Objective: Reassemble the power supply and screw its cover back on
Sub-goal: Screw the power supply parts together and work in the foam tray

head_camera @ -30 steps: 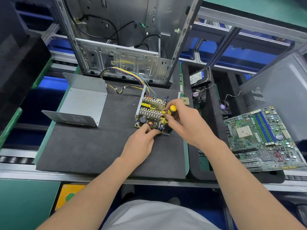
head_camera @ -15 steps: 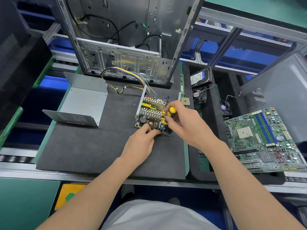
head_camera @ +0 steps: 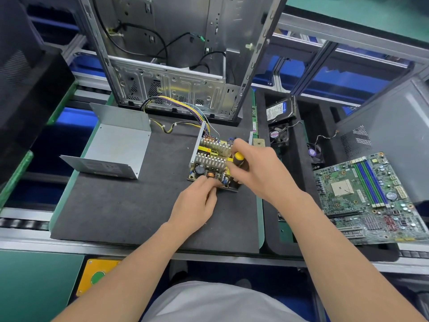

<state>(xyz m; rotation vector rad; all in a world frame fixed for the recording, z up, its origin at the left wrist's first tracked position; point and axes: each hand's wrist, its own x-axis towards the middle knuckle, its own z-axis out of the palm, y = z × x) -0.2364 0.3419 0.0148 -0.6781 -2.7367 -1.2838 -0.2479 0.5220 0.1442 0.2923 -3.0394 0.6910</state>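
- The power supply is held near the right edge of the mat, pinched by curled fingers of the left hand.
- The screwdriver, gripped tight in the right hand, should be stood straight and turned slowly.

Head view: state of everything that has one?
power supply: open, board exposed, cover off
cover: lying on the mat, left of the supply, apart
screwdriver: gripped in right hand, over the supply's right side
left hand: fingers curled at supply's near edge, grip unclear
PC case: upright, side open
motherboard: out of case, lying at right
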